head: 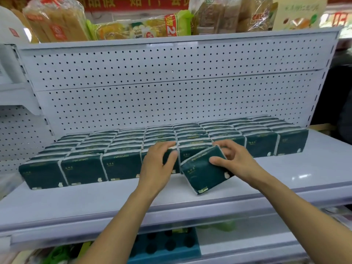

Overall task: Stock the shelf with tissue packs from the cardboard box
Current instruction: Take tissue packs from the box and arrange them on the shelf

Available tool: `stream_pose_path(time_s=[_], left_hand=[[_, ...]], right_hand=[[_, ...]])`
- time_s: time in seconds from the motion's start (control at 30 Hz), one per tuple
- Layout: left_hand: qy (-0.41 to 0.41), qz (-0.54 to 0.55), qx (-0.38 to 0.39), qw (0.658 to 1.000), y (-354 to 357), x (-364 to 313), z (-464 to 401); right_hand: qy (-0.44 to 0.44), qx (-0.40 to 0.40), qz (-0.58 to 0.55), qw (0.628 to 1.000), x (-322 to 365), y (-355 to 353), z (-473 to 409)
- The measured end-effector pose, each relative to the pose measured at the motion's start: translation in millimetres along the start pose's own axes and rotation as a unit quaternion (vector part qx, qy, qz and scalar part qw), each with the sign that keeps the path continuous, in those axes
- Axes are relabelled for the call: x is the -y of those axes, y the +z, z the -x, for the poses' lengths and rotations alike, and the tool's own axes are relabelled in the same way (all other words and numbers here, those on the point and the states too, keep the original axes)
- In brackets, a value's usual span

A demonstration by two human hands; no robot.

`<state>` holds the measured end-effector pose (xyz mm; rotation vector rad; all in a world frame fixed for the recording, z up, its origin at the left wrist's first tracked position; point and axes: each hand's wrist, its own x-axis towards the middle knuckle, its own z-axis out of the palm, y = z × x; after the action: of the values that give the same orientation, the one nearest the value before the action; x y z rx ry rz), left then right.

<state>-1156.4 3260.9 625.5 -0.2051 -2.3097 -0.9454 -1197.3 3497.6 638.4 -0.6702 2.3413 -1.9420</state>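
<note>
White shelf carrying rows of dark green tissue packs, front row broken by one gap near the middle. Tilted pack leaning there, long axis slanting down toward the near edge, pinched by the right hand. Left hand curled over the neighbouring pack left of the gap.

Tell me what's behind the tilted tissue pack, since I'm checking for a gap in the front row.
Behind the tilted pack, held by the right hand, stand more rows of packs. The pack hides whether the front slot is empty.
</note>
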Motion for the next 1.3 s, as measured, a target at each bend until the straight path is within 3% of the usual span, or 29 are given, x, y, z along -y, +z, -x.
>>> stream_pose_path(time_s=[0.2, 0.43, 0.87, 1.17, 1.3], left_hand=[[0.081, -0.219, 0.081, 0.969, 44.7, -14.1, -12.7], [0.094, -0.322, 0.11, 0.936, 75.8, -13.9, -33.6], [0.103, -0.315, 0.058, 0.942, 89.7, -5.6, -35.5], [0.097, -0.335, 0.062, 0.935, 91.5, -5.3, -36.9], [0.09, -0.342, 0.062, 0.933, 89.1, -13.8, -34.9]], right_hand=[[0.021, -0.15, 0.023, 0.988, -42.8, -72.7, 5.3], [0.005, -0.223, 0.115, 0.968, -71.9, -93.0, -7.8], [-0.018, -0.253, 0.203, 0.946, -73.5, -74.7, -33.7], [-0.01, -0.236, 0.254, 0.938, -70.4, -71.9, -37.2], [-0.003, -0.249, 0.349, 0.903, -69.0, -73.8, -28.3]])
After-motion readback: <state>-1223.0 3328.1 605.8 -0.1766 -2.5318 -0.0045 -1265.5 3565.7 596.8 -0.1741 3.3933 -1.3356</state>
